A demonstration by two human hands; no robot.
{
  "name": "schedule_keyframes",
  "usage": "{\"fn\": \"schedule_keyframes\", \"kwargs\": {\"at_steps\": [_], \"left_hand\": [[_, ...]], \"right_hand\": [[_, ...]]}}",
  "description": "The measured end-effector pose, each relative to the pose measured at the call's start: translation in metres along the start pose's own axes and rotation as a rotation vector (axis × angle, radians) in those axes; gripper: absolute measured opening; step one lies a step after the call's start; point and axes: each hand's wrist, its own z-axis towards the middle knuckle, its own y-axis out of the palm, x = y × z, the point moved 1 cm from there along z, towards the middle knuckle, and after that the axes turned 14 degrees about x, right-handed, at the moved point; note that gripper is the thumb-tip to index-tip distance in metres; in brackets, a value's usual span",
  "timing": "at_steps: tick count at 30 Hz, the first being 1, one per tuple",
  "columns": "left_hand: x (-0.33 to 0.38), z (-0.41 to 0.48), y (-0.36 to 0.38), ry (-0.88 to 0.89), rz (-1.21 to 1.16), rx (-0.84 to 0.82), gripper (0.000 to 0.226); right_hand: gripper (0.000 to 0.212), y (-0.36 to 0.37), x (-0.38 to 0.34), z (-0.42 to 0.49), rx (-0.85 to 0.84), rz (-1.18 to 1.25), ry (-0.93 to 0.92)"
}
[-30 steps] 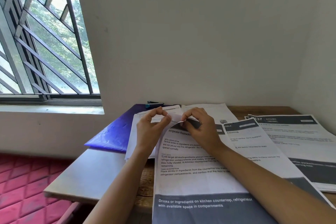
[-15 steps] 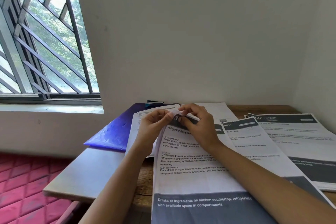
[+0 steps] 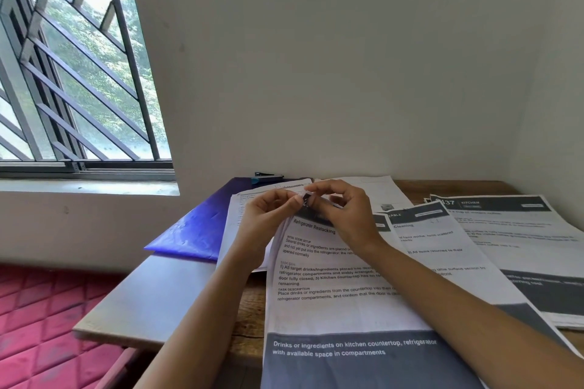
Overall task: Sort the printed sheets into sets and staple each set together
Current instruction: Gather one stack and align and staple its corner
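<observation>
Nearest the camera, the Refrigerator Restocking set (image 3: 331, 309) lay lengthwise on the table (image 3: 142, 303), its bottom edge cut off by the frame. At its far left corner the left hand (image 3: 268, 218) and right hand (image 3: 344, 215) met, each grip a tight thumb-and-finger pinch on that corner. Done well, I judged, the corner edges should be squared flush and held flat before stapling. The fingertips hid how many sheets were pinched and whether a staple already sat there. Beyond lay the Cleaning sheet (image 3: 436, 240), a Kitchen stack (image 3: 521, 230), a blue folder (image 3: 196, 227) and, by the wall, apparently the stapler (image 3: 267, 178), half hidden.
</observation>
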Motion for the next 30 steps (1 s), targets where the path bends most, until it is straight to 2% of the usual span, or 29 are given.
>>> {"fn": "schedule_keyframes", "kwargs": {"at_steps": [12, 19, 26, 30], "left_hand": [[0.002, -0.001, 0.001, -0.037, -0.011, -0.026, 0.020], [0.002, -0.001, -0.001, -0.157, -0.066, -0.075, 0.035], [0.001, 0.000, -0.002, -0.210, -0.131, -0.095, 0.024], [0.003, -0.001, -0.001, -0.206, -0.132, -0.066, 0.034]], "right_hand": [[0.010, 0.003, 0.006, 0.002, 0.003, 0.037, 0.054], [0.006, 0.001, 0.002, 0.003, -0.008, 0.047, 0.021], [0.011, -0.002, -0.002, 0.005, -0.019, 0.062, 0.020], [0.008, -0.003, -0.005, 0.005, -0.008, 0.078, 0.015]]}}
